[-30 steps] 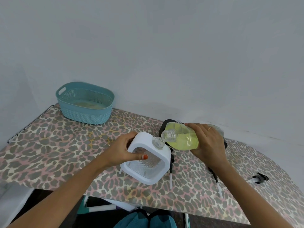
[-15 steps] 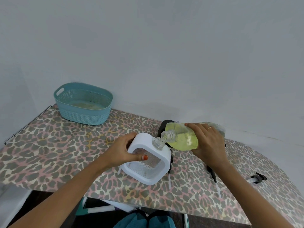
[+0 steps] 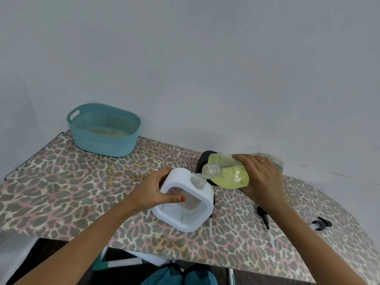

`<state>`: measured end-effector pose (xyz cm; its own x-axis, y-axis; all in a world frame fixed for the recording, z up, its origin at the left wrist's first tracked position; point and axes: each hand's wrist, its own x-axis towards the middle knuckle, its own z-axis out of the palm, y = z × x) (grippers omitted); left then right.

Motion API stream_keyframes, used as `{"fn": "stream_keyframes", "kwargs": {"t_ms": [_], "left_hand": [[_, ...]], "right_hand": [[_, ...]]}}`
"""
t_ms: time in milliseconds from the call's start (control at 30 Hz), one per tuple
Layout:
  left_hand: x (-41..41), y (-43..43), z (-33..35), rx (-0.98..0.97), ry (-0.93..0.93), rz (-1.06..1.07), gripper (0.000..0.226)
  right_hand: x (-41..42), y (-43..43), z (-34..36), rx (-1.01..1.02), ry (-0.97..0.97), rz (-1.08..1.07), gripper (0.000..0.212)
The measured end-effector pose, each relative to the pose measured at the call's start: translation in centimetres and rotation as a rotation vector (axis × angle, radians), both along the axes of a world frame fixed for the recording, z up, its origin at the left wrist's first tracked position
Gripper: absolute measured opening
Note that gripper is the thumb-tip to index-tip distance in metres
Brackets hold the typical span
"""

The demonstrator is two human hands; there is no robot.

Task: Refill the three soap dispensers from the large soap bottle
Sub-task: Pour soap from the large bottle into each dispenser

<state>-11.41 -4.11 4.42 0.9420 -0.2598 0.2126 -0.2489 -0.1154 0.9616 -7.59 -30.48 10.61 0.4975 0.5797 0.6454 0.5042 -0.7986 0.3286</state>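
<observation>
Tilting soap bottle (image 3: 228,173), perhaps black dispenser (image 3: 202,163) behind

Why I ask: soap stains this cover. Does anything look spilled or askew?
No spill shows on the leopard-print cover. The left hand holds the white dispenser tilted, and the right hand tips the large soap bottle at its open neck, as pouring needs. A loose black pump lies on the cover.

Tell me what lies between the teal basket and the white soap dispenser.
In the head view, only bare leopard-print cover lies between the teal basket and the white soap dispenser, up to the left hand gripping that dispenser.
</observation>
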Motion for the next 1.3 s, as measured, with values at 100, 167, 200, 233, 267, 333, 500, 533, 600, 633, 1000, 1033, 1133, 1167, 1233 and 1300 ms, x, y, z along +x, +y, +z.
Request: {"fn": "stream_keyframes", "kwargs": {"t_ms": [100,167,200,233,267,333,500,533,600,633,1000,1033,1133,1167,1233,1300], "left_hand": [[0.0,-0.1,0.1,-0.003,-0.005,0.007,0.068],[0.0,-0.1,0.1,-0.007,-0.004,0.008,0.069],[0.0,-0.2,0.0,-0.010,-0.005,0.008,0.069],[0.0,-0.2,0.0,-0.012,-0.006,0.009,0.069],[0.0,-0.3,0.0,-0.013,-0.006,0.010,0.069],[0.1,-0.2,-0.1,-0.016,-0.005,0.010,0.069],[0.1,-0.2,-0.2,-0.013,-0.012,0.013,0.071],[0.1,-0.2,-0.3,-0.011,-0.014,0.015,0.071],[0.1,-0.2,-0.4,-0.007,-0.019,0.020,0.072],[0.1,-0.2,-0.4,-0.004,-0.022,0.023,0.071],[0.3,-0.2,-0.8,-0.007,-0.020,0.026,0.070],[0.3,-0.2,-0.8,-0.007,-0.020,0.027,0.071],[0.3,-0.2,-0.9,-0.005,-0.024,0.029,0.071],[0.3,-0.2,-1.0,-0.007,-0.028,0.029,0.069],[0.2,-0.3,-0.9,-0.017,-0.034,0.025,0.067],[0.2,-0.3,-0.9,-0.024,-0.036,0.020,0.066]], "right_hand": [[0.0,-0.1,0.1,-0.012,0.006,-0.013,0.081],[0.0,-0.1,0.2,-0.022,-0.001,-0.021,0.081],[-0.1,-0.1,0.2,-0.023,-0.001,-0.021,0.081],[-0.1,-0.1,0.3,-0.021,0.001,-0.015,0.081],[-0.1,-0.1,0.3,-0.018,0.003,-0.009,0.081],[-0.1,-0.1,0.4,-0.014,0.008,-0.006,0.081],[-0.1,-0.2,0.6,-0.020,0.023,-0.019,0.084],[-0.1,-0.3,0.7,-0.021,0.026,-0.019,0.085],[-0.1,-0.3,0.8,-0.024,0.028,-0.020,0.086],[-0.1,-0.4,0.8,-0.026,0.027,-0.023,0.086],[-0.2,-0.3,1.1,-0.032,0.029,-0.032,0.088],[-0.2,-0.4,1.1,-0.036,0.024,-0.037,0.088],[-0.2,-0.4,1.2,-0.038,0.009,-0.028,0.086],[-0.2,-0.4,1.2,-0.038,0.006,-0.021,0.086],[-0.2,-0.5,1.3,-0.042,0.004,-0.019,0.086],[-0.3,-0.5,1.3,-0.047,0.004,-0.024,0.086]]}}
